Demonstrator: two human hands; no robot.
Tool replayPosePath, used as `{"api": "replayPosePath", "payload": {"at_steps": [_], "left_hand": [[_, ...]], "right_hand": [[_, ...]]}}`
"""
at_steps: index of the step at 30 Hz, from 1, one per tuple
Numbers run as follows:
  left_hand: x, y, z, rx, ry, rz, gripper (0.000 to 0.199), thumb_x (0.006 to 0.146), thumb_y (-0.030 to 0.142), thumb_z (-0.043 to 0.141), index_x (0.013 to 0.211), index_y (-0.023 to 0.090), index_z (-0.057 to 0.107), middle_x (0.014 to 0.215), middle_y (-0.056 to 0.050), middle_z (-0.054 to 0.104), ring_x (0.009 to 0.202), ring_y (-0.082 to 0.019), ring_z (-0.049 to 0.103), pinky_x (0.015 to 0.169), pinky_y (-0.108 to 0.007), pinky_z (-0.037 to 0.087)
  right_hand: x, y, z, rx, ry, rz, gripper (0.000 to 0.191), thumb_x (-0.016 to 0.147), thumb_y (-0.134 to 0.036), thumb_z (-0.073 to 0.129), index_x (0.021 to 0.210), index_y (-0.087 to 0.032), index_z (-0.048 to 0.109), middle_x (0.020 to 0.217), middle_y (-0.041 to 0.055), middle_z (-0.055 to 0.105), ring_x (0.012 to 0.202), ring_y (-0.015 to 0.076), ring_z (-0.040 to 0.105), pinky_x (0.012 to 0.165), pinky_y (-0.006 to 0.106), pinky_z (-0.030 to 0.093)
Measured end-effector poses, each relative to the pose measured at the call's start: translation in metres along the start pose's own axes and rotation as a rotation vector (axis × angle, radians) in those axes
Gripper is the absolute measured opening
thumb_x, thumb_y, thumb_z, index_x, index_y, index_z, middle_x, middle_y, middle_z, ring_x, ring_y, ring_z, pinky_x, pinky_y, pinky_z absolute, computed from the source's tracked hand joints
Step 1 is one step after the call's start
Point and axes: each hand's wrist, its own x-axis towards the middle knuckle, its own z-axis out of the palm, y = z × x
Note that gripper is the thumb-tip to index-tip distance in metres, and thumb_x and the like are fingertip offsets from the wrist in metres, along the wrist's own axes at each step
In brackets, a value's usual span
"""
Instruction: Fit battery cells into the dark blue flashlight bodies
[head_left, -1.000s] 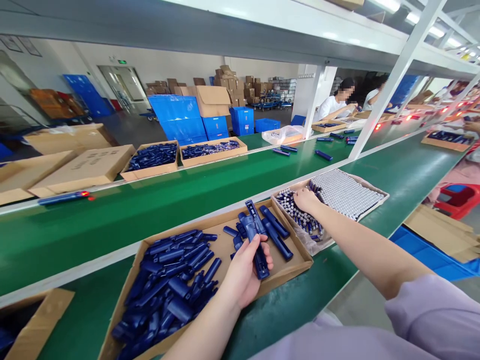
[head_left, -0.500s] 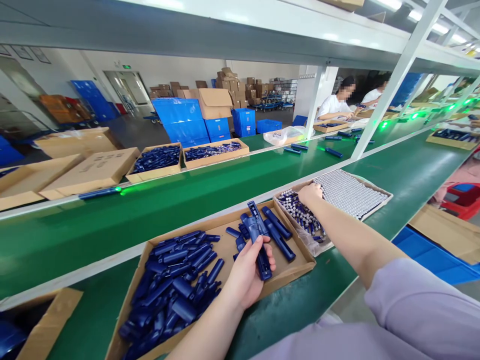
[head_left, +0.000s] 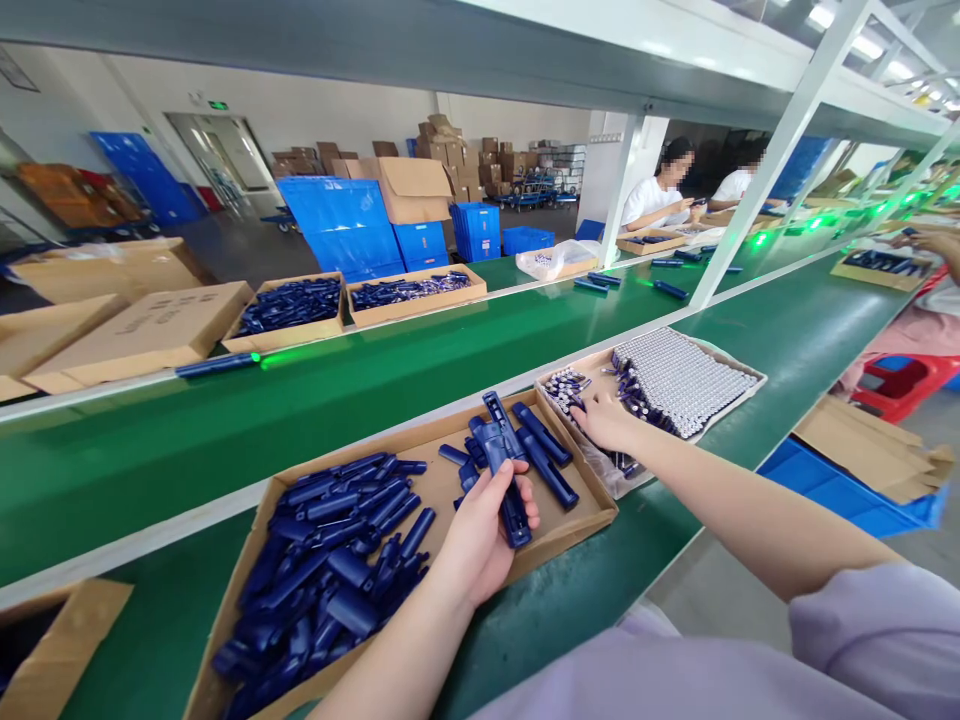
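Since the previous view, the person's right hand [head_left: 604, 421] has slid down from the top of the pile toward the near side of its tray, and the whole scene sits slightly further left in the frame. That hand's fingers [head_left: 592, 412] are spread and angled downward, with the tips among loose blue-and-silver cylinders [head_left: 628, 386]; whether they have hold of any cannot be told. Behind them, tightly packed rows of silver cylinders [head_left: 682, 380] fill most of a shallow cardboard tray lined with clear plastic [head_left: 581, 465], at centre right.

The left hand [head_left: 480, 535] is curled closed around a bundle of dark-blue plastic housings [head_left: 499, 450], its thumb lying across them and its fingers wrapped beneath. The bundle is held just above a shallow brown cardboard tray [head_left: 442, 490], at lower centre. A heap of dark-blue moulded plastic parts [head_left: 322, 540] fills that tray's left side, and a few long dark-blue pieces [head_left: 544, 465] lie beyond the hand.

Both trays rest on a green conveyor belt [head_left: 795, 400]. A lilac sleeve [head_left: 877, 640] covers the right arm at lower right. Two co-workers in white shirts [head_left: 654, 200] sit at upper right, and blue plastic crates [head_left: 337, 215] stand at upper centre beside stacked cardboard cartons [head_left: 450, 150].
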Motion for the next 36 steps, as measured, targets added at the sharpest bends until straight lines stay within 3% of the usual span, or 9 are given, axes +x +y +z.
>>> {"api": "replayPosePath", "payload": {"at_steps": [4, 8, 13, 17, 23, 26, 31, 36], "left_hand": [[0.0, -0.001, -0.001, -0.001, -0.012, 0.01, 0.027, 0.088, 0.038, 0.061, 0.1, 0.014, 0.057, 0.072, 0.0, 0.054, 0.057, -0.011, 0.052, 0.052, -0.022, 0.043], [0.0, -0.001, 0.002, -0.016, 0.008, 0.026, 0.026, 0.088, 0.037, 0.059, 0.101, 0.014, 0.056, 0.07, -0.001, 0.054, 0.056, -0.01, 0.049, 0.05, -0.022, 0.041], [0.0, 0.003, 0.004, -0.09, 0.021, 0.018, 0.027, 0.091, 0.039, 0.054, 0.104, 0.015, 0.055, 0.069, -0.001, 0.054, 0.052, -0.009, 0.045, 0.044, -0.019, 0.035], [-0.001, 0.006, 0.004, -0.177, 0.019, -0.054, 0.027, 0.095, 0.036, 0.045, 0.104, 0.013, 0.056, 0.071, -0.002, 0.054, 0.052, -0.009, 0.045, 0.041, -0.017, 0.032], [-0.001, 0.006, 0.004, -0.158, 0.031, -0.072, 0.029, 0.093, 0.031, 0.047, 0.11, 0.011, 0.058, 0.072, -0.003, 0.055, 0.055, -0.012, 0.053, 0.046, -0.021, 0.043], [-0.002, 0.004, 0.004, -0.145, 0.0, -0.064, 0.028, 0.093, 0.032, 0.05, 0.111, 0.012, 0.058, 0.074, -0.005, 0.059, 0.058, -0.013, 0.057, 0.052, -0.024, 0.048], [-0.004, 0.001, 0.003, -0.104, -0.055, -0.069, 0.033, 0.093, 0.039, 0.05, 0.11, 0.012, 0.059, 0.068, -0.004, 0.059, 0.049, -0.01, 0.051, 0.044, -0.019, 0.037], [-0.003, -0.002, 0.003, -0.113, -0.063, -0.027, 0.04, 0.093, 0.045, 0.049, 0.112, 0.012, 0.059, 0.064, -0.003, 0.059, 0.044, -0.009, 0.046, 0.041, -0.019, 0.031]], "right_hand": [[-0.028, 0.005, -0.002, -0.018, 0.064, -0.074, 0.039, 0.1, -0.028, 0.034, 0.129, -0.01, 0.053, 0.121, 0.0214, 0.059, 0.115, 0.0286, 0.053, 0.097, 0.043, 0.041], [-0.042, 0.013, -0.005, -0.02, 0.085, -0.073, 0.04, 0.098, -0.019, 0.029, 0.12, -0.003, 0.059, 0.111, 0.0258, 0.063, 0.108, 0.0306, 0.058, 0.093, 0.044, 0.043], [-0.048, 0.008, -0.008, 0.08, 0.093, -0.05, 0.038, 0.099, -0.024, 0.033, 0.119, -0.011, 0.063, 0.115, 0.0178, 0.066, 0.107, 0.024, 0.061, 0.093, 0.033, 0.044], [-0.051, 0.02, -0.02, 0.168, 0.133, 0.097, 0.041, 0.096, -0.017, 0.031, 0.123, -0.016, 0.063, 0.125, 0.0108, 0.064, 0.113, 0.0198, 0.059, 0.093, 0.027, 0.043], [-0.05, 0.021, -0.029, 0.238, 0.047, 0.185, 0.03, 0.091, -0.037, 0.05, 0.084, -0.017, 0.072, 0.086, 0.0087, 0.071, 0.082, 0.0213, 0.065, 0.069, 0.027, 0.042], [-0.044, 0.014, -0.028, 0.261, -0.001, 0.181, 0.026, 0.086, -0.036, 0.057, 0.074, -0.016, 0.069, 0.076, 0.0097, 0.07, 0.077, 0.0219, 0.064, 0.065, 0.027, 0.039], [-0.034, 0.016, -0.024, 0.338, -0.016, 0.167, 0.009, 0.077, -0.022, 0.062, 0.07, -0.016, 0.065, 0.072, 0.0051, 0.069, 0.074, 0.019, 0.064, 0.064, 0.024, 0.039], [-0.051, 0.008, -0.034, 0.386, 0.128, 0.2, 0.01, 0.08, -0.026, 0.057, 0.076, -0.018, 0.06, 0.076, 0.0047, 0.067, 0.073, 0.019, 0.062, 0.067, 0.027, 0.042]]}}
